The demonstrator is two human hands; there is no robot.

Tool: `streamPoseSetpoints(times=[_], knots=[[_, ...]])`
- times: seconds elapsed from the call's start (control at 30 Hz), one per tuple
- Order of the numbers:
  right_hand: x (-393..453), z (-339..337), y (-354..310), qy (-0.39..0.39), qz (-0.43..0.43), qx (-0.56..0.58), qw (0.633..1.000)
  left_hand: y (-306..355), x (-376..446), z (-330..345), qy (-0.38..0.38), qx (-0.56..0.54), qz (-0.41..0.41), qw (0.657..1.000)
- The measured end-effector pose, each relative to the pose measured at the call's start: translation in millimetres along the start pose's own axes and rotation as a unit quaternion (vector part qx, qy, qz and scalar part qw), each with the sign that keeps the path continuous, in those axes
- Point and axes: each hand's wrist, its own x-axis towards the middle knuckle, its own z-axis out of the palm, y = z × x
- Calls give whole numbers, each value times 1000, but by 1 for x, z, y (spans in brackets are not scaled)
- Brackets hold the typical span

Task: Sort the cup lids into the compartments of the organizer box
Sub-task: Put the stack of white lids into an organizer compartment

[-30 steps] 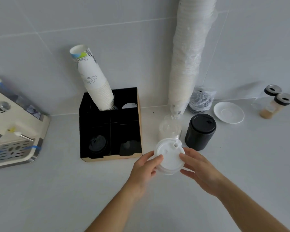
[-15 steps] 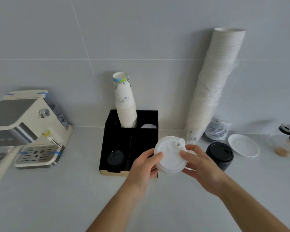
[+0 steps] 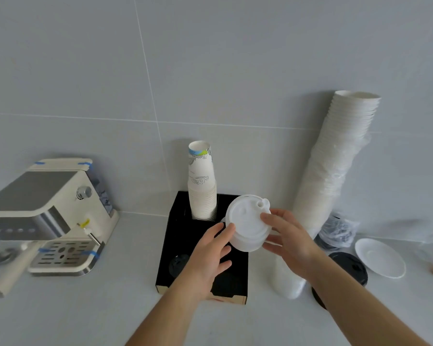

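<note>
While held over the organizer box (image 3: 171, 236) by the table's back edge | stack of white lids (image 3: 248, 227) pinched by left hand (image 3: 208, 258) and right hand (image 3: 289, 237) | advice: lower level into an open compartment.

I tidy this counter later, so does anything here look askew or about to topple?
Yes: the tall stack of white cups right of the organizer box leans against the wall instead of standing straight, with its plastic sleeve slipped partway down. The printed cups in the box tilt only a little.
</note>
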Motion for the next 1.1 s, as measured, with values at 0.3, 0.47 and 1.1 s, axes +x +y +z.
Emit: streamPoseSetpoints(times=[0.3,0.47,1.1], knots=[[52,20,-21,-23,-4,-33,999,24,42,-1,27,-24,-8,999],[92,24,-36,-26,-3,-143,989,35,82,-6,67,-77,-16,995],[199,3,-12,12,53,-202,978,1,190,5,115,-108,-80,984]])
